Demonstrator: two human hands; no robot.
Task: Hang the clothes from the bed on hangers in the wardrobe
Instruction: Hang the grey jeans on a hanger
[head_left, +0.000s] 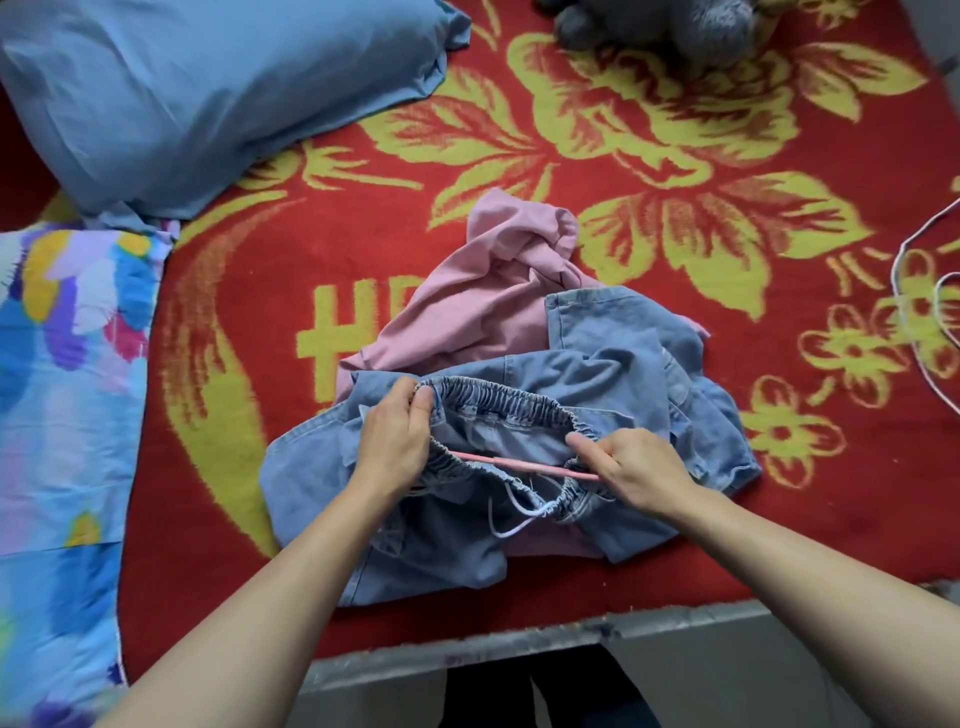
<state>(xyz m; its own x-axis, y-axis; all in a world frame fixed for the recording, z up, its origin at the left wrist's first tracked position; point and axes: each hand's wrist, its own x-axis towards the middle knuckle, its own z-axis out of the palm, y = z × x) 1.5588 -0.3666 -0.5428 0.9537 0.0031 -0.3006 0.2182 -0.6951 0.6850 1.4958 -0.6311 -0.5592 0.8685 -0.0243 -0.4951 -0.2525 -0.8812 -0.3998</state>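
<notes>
Stretching the jeans' (441, 551) elastic waistband (498, 397) over the pink hanger (524, 464), near-centre on the red blanket (675, 571). The left hand (397, 441) pinches the band's left end and the right hand (641, 475) pinches the hanger's right tip. Pulling the elastic wide should let both hanger ends seat inside without slipping.

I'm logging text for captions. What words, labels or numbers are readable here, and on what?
"H": big yellow letter on the red blanket.
Next letter: mostly hidden under the pink garment, unreadable.
No text shows on the jeans.
</notes>
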